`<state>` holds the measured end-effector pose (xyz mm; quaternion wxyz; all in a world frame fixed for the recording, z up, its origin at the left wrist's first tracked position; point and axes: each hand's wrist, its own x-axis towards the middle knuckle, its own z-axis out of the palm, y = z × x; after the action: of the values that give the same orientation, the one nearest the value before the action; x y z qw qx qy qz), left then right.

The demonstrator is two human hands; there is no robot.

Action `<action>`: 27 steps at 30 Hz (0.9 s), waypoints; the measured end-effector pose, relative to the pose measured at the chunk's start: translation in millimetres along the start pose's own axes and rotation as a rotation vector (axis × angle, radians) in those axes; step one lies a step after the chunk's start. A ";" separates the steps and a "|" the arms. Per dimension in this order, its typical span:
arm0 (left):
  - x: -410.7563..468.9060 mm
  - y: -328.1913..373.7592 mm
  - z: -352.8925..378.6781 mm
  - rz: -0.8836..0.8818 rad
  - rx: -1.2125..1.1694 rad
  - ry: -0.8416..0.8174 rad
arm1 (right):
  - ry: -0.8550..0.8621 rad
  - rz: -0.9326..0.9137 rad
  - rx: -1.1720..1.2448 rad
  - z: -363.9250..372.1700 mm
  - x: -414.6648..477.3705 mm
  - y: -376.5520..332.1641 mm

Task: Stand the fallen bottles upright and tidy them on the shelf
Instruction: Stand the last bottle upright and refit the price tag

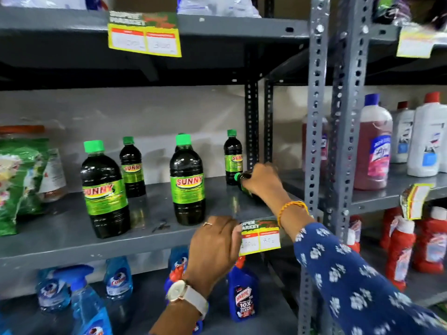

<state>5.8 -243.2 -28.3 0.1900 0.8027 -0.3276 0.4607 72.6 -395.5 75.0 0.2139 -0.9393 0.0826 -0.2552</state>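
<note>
Right hand (262, 181) is wrapped round a fallen bottle (242, 180) lying at the back-right of the grey shelf (72, 240), beside an upright small bottle (233, 157). Left hand (214, 247) rests on the shelf's front edge, fingers curled on nothing (touching the price tag (261, 238)). Two big bottles stand w/ labels forward.

I stand before grey slotted-angle steel shelving (72, 245) in a shop aisle. Its perforated uprights (316, 117) rise at my right, with a second rack (377, 197) joined just beside them. Behind the middle tier runs a pale, smudged wall (121, 112). The underside of the upper tier (217, 68) lies in deep shadow, while the light falls evenly on the shelf faces.
</note>
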 end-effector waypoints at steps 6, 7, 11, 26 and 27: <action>32.1 18.8 30.1 -0.193 0.128 -0.091 | 0.039 0.021 -0.473 31.6 11.4 4.6; 33.6 17.9 32.2 -0.235 0.133 -0.096 | 0.092 0.002 -0.459 33.7 13.6 9.8; 38.8 12.5 40.5 -0.408 0.126 -0.098 | 0.184 -0.093 -0.277 32.9 18.4 33.3; 36.6 12.2 47.9 -0.372 0.102 -0.035 | -0.057 -0.085 0.734 55.7 31.9 54.6; 36.2 12.7 47.8 -0.374 0.097 -0.037 | -0.066 -0.063 0.736 55.8 31.1 54.2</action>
<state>39.4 -294.0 -21.0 0.2276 0.8661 -0.1537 0.4177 125.5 -432.1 21.3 0.5319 -0.8094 -0.0507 -0.2439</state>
